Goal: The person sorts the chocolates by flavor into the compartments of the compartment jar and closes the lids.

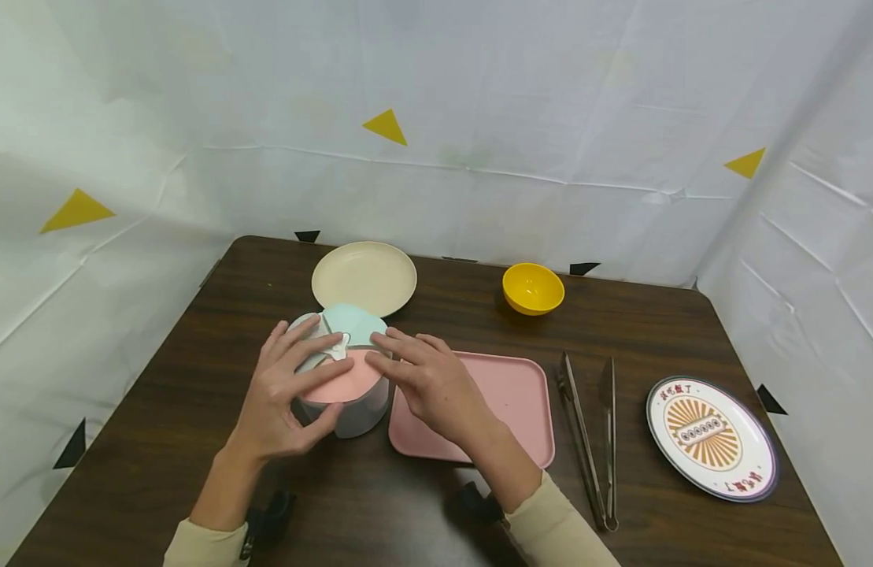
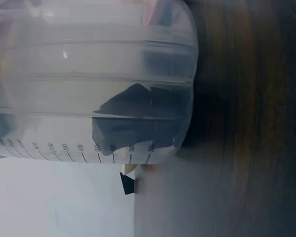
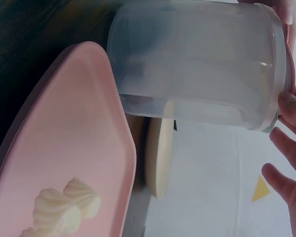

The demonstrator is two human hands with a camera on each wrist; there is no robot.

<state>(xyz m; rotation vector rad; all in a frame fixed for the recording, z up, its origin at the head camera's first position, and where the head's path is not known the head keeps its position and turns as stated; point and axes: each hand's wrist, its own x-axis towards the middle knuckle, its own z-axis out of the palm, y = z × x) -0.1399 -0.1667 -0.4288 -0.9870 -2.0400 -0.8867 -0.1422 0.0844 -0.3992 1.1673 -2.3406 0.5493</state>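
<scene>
A clear container [image 3: 192, 64] with measuring marks down its side stands left of the pink tray. Its round lid [image 1: 354, 321] has pink, mint and pale grey sections, with a small white tab in the middle. My left hand [image 1: 280, 398] spans the lid from the left, thumb at the near rim and fingers curved over the top. From the right, my right hand [image 1: 436, 386] touches the lid with its fingertips, fingers fairly straight. The right wrist view has fingers spread at the lid's edge. Seen close up in the left wrist view, the container wall [image 2: 49, 94] shows several numbered lines.
On the pink tray [image 1: 510, 394] lie several pale pleated buns [image 3: 56, 212], hidden by my right arm in the head view. A cream plate [image 1: 365, 276] and yellow bowl [image 1: 533, 289] stand behind. Metal tongs [image 1: 583, 441] and a patterned plate [image 1: 712, 439] lie right.
</scene>
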